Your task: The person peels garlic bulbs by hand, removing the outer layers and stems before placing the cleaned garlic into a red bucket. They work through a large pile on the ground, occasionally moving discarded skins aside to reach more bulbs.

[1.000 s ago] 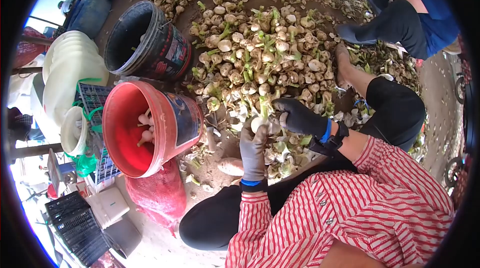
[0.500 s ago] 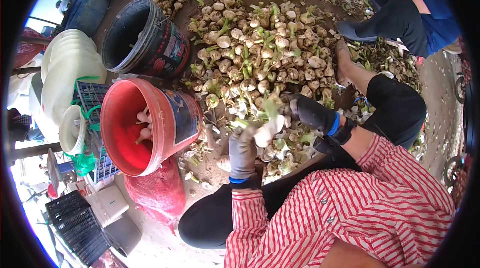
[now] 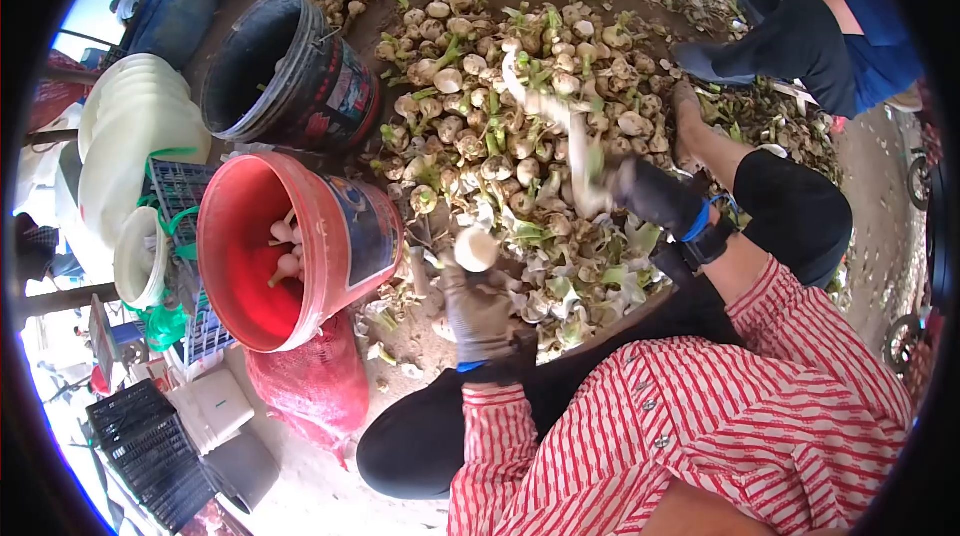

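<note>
A peeled white garlic bulb (image 3: 476, 249) sits at the fingertips of my left hand (image 3: 482, 314), which is gloved in grey and closed on it. My right hand (image 3: 655, 198), in a dark glove, is off to the right, its fingertips smeared by motion. A long pale strip of garlic peel (image 3: 578, 151) stretches up and left from near those fingertips, blurred; whether they grip it cannot be made out. Beyond both hands lies a heap of unpeeled garlic bulbs (image 3: 530, 126) with green stalks. Peel scraps (image 3: 570, 281) cover the ground below the hands.
A red bucket (image 3: 300, 306) with a few peeled bulbs (image 3: 287, 261) stands at left, a black bucket (image 3: 345, 101) behind it. Beside them are a red mesh sack (image 3: 310, 381), a black crate (image 3: 150, 451) and white tubs (image 3: 140, 136). Another person's leg (image 3: 790, 51) is at upper right.
My hands have moved apart, the right one shifting right and the left slightly down. The peel strip has come off the bulb and swung up; the bulb stays with my left hand.
</note>
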Demonstrator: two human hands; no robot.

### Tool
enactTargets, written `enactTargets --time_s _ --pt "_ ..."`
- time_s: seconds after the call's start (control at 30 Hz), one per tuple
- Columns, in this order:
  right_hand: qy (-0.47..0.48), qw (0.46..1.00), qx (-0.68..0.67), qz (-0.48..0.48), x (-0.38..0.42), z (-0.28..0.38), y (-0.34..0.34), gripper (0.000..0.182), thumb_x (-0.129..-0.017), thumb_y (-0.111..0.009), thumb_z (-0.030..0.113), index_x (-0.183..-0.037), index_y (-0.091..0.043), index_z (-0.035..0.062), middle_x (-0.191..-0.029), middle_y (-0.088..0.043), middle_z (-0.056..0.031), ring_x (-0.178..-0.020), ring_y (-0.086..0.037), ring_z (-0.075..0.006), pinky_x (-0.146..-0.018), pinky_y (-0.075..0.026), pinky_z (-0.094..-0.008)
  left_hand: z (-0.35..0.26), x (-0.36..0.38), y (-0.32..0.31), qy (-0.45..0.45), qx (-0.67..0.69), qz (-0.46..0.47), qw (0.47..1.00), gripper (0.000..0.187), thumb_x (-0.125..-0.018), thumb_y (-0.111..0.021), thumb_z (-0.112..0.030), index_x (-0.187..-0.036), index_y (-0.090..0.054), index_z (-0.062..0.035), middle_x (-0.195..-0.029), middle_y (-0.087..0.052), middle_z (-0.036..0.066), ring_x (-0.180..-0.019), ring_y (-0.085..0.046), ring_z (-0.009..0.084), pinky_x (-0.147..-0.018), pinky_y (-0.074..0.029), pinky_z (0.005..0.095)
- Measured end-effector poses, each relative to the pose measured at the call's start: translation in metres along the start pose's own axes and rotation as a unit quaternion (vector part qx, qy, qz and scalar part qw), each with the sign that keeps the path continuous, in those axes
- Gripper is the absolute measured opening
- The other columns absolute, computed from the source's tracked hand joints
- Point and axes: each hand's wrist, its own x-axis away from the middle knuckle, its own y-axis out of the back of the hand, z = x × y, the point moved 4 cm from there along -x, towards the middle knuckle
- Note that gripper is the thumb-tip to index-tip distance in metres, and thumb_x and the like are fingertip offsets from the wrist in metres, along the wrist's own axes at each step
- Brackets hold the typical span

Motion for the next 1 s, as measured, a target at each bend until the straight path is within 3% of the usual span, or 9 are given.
enactTargets --time_s 0.07,0.13,0.2,0.33,0.53,0.8,0.83,0.93,1.0 --pt "-0.106 0.926 0.332 0.148 0.029 -0.071 0.027 0.030 -0.076 -0.058 0.027 -0.094 -0.059 0.0031 -0.084 -0.062 -0.0093 -0.075 -0.059 -0.0196 -0.067 -0.046 -0.0318 -0.034 -0.010 0.013 0.054 0.119 0.083 0.988 0.030 -0.079 -0.062 -0.033 -0.096 -0.056 -0.0085 -0.075 -0.055 0.000 -0.063 -0.050 0.0083 -0.049 -0.040 0.0193" --pt "-0.315 0.639 0.648 0.271 0.048 -0.079 0.003 0.031 -0.067 -0.058 0.029 -0.086 -0.062 0.0047 -0.081 -0.062 -0.0157 -0.077 -0.059 -0.0305 -0.070 -0.046 -0.0397 -0.087 0.023 -0.042 -0.063 0.248 0.268 0.929 0.035 -0.079 -0.062 -0.031 -0.101 -0.055 -0.0038 -0.081 -0.060 0.004 -0.063 -0.052 0.0105 -0.047 -0.037 0.0207" --pt "-0.164 0.787 0.579 0.135 0.038 -0.105 0.022 0.029 -0.065 -0.058 0.027 -0.083 -0.064 0.0058 -0.077 -0.061 -0.0172 -0.075 -0.059 -0.0334 -0.068 -0.046 -0.0421 -0.114 0.039 -0.052 -0.151 0.256 0.251 0.921 0.044 -0.082 -0.059 -0.033 -0.113 -0.051 -0.0033 -0.101 -0.061 0.009 -0.068 -0.056 0.0127 -0.047 -0.037 0.0207" --pt "-0.008 0.816 0.578 -0.017 -0.030 -0.138 0.005 0.021 -0.064 -0.056 0.019 -0.080 -0.062 0.0068 -0.076 -0.061 -0.0148 -0.072 -0.060 -0.0325 -0.062 -0.047 -0.0422 -0.075 0.010 -0.036 -0.102 0.074 0.204 0.971 0.042 -0.085 -0.054 -0.034 -0.115 -0.050 -0.0047 -0.101 -0.060 0.009 -0.070 -0.057 0.0132 -0.049 -0.042 0.0195" --pt "-0.057 0.666 0.741 -0.054 -0.043 -0.205 -0.018 0.023 -0.066 -0.057 0.018 -0.086 -0.061 0.0077 -0.079 -0.060 -0.0130 -0.069 -0.060 -0.0323 -0.062 -0.047 -0.0435 -0.018 0.002 -0.028 -0.052 -0.088 0.040 0.994 0.032 -0.090 -0.047 -0.025 -0.115 -0.051 -0.0056 -0.098 -0.059 0.008 -0.077 -0.057 0.0137 -0.059 -0.045 0.0215" --pt "-0.075 0.986 0.142 -0.050 -0.029 -0.100 -0.030 0.032 -0.082 -0.053 0.012 -0.111 -0.051 0.0004 -0.090 -0.059 -0.0078 -0.070 -0.051 -0.0153 -0.063 -0.043 -0.0293 0.040 -0.015 -0.019 -0.128 -0.423 0.063 0.895 0.046 -0.084 -0.058 -0.014 -0.122 -0.041 0.0039 -0.112 -0.050 0.014 -0.094 -0.055 0.0189 -0.077 -0.048 0.0241" --pt "-0.081 0.993 -0.040 -0.069 -0.028 -0.097 -0.042 0.034 -0.085 -0.053 0.015 -0.116 -0.048 0.0009 -0.090 -0.058 -0.0035 -0.067 -0.047 -0.0090 -0.062 -0.042 -0.0250 0.045 -0.019 -0.010 -0.268 -0.597 0.081 0.752 0.055 -0.079 -0.064 -0.013 -0.124 -0.038 0.0059 -0.116 -0.048 0.013 -0.099 -0.052 0.0200 -0.086 -0.044 0.0267" --pt "-0.140 0.990 -0.008 0.013 -0.029 -0.128 -0.030 0.032 -0.087 -0.050 0.012 -0.118 -0.048 0.0042 -0.093 -0.058 -0.0043 -0.069 -0.048 -0.0092 -0.064 -0.042 -0.0248 0.053 -0.022 -0.002 -0.196 -0.487 0.112 0.844 0.064 -0.076 -0.066 -0.005 -0.127 -0.030 0.0090 -0.119 -0.045 0.018 -0.104 -0.049 0.0183 -0.088 -0.041 0.0278" --pt "0.097 0.991 0.053 0.070 -0.024 -0.061 -0.031 0.018 -0.085 -0.056 0.016 -0.098 -0.056 0.0038 -0.108 -0.051 -0.0072 -0.093 -0.048 -0.0111 -0.080 -0.041 -0.0265 0.050 -0.016 -0.006 -0.138 -0.424 0.094 0.890 0.064 -0.074 -0.068 -0.003 -0.125 -0.032 0.0091 -0.119 -0.046 0.017 -0.103 -0.049 0.0164 -0.086 -0.042 0.0259"
